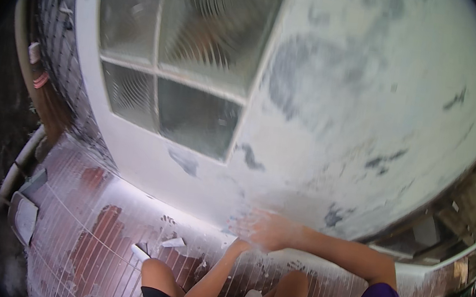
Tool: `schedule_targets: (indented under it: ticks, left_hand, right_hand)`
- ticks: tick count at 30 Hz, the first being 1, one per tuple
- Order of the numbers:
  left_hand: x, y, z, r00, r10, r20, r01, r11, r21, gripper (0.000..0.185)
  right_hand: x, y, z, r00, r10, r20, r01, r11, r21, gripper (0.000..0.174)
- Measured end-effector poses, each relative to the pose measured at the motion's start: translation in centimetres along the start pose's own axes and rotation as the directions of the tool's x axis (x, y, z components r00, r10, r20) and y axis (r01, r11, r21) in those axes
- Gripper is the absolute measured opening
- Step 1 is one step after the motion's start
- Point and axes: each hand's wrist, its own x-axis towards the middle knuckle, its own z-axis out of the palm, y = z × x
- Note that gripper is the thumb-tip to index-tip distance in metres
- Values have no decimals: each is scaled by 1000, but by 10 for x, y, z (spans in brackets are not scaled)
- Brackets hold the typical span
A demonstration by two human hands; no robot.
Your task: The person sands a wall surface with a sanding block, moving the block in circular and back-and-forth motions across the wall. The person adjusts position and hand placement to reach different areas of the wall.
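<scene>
Close to the foot of a white patchy wall [308,157], my right hand [270,231] is spread and looks dusted with white powder. Its fingers point left, low against or just before the wall; contact is not certain. My left hand [245,244] is mostly hidden under the right one, with only the wrist area showing, so its fingers and anything in them cannot be made out. Grey patches mark the wall, and a window with a white frame and ribbed glass [197,117] is set in it at the upper left.
Two white pieces, perhaps rollers, lie on the dusty red grooved floor [93,237], one [174,242] beyond the other [140,253], near my knee. A grey tray-like container [24,216] stands at the left edge. A broom [52,103] leans by dark netting.
</scene>
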Motion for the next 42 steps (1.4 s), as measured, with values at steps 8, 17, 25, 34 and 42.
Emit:
schedule_targets:
  ticks: [8,17,25,34,42]
  left_hand:
    - [-100,134,-198,952,-300,-62,280,935,-217,36]
    - [-327,231,-375,774,-520,-361,304,805,-509,31]
    - [-425,254,-431,591,-697,-405,448,702,-554,31]
    - [-366,304,-422,749,-631,-200,408,679,-610,38]
    - [-324,351,-426,821,-545,-170,279,644,-713,45]
  right_hand:
    - [0,-12,-173,856,-65,513,-19,987,158,56]
    - [-66,-57,-403,991,31,127,-104,770,629,30]
    - [-92,-77,-502,953,277,-123,-181,845,503,44]
    - [-90,-100,-533,934,321,155,-339,666,664,49]
    - [-88,-101,-504,903,428,-41,-213,528,822,43]
